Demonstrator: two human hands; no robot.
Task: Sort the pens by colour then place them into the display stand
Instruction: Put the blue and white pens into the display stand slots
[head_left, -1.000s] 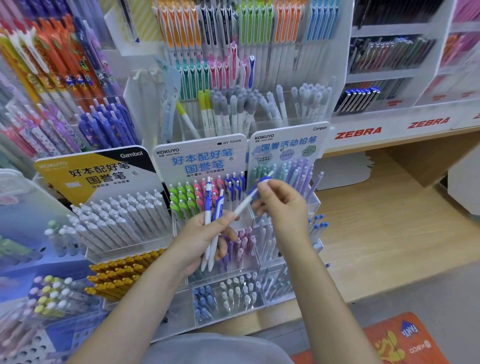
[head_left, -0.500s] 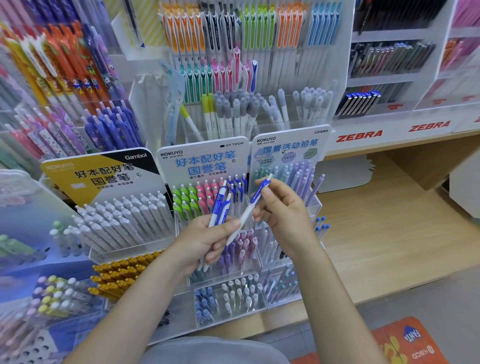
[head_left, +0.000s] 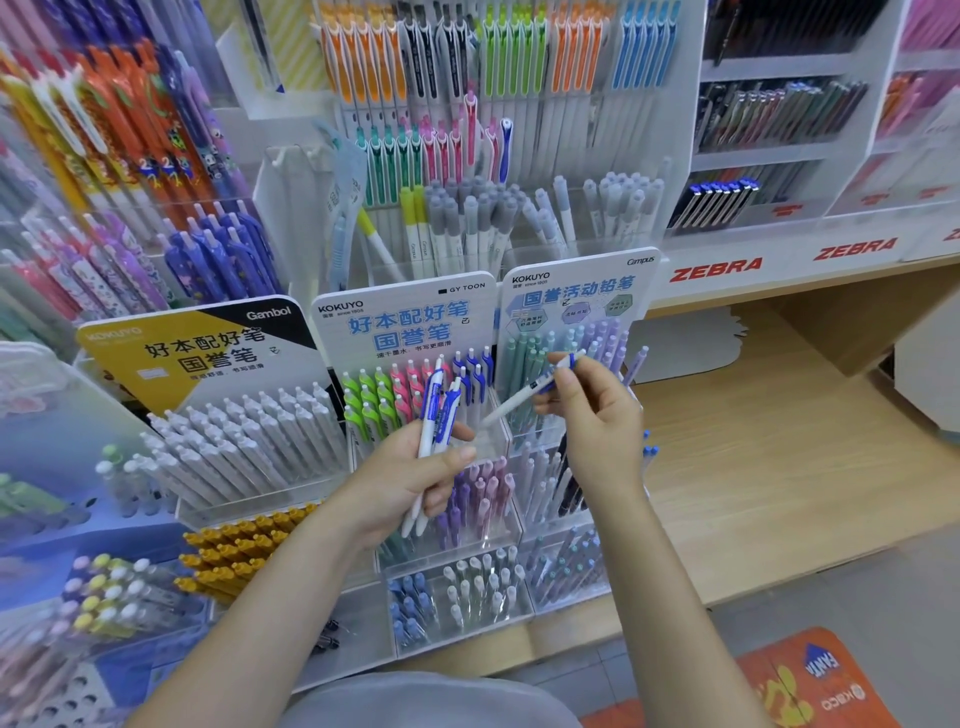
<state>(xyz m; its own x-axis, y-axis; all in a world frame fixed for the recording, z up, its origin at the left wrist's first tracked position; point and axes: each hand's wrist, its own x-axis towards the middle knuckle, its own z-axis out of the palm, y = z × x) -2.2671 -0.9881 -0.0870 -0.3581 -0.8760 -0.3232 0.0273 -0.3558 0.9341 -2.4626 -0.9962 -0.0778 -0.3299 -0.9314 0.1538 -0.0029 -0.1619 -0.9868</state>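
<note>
- The left hand (head_left: 402, 480) is curled round a small bundle of blue-clipped white pens (head_left: 434, 431), thumb laid across their barrels; they stand nearly upright, clips at the top, tips poking out below the palm.
- The right hand (head_left: 597, 421) pinches a single blue-and-white pen (head_left: 524, 392) near its clip end between thumb and fingertips; the pen slants down to the left, its tip near the bundle but apart from it.
- Both hands hover in front of the clear display stand (head_left: 498, 447), just before its middle compartment.
- In that compartment, under the white KOKUYO card (head_left: 410, 325), pens stand sorted in rows: green (head_left: 363, 400) at the left, pink (head_left: 408, 387) in the middle, blue (head_left: 475, 371) at the right edge.
- The next compartment to the right holds mint and lilac mechanical pencils (head_left: 571, 343) (its card reads Campus).
- Left of the middle compartment stand white pens (head_left: 249, 441), with yellow-capped ones (head_left: 244, 545) on the tier below.
- Behind, a wooden shelf (head_left: 779, 467) carries ZEBRA labels (head_left: 716, 270) along its upper edge.
</note>
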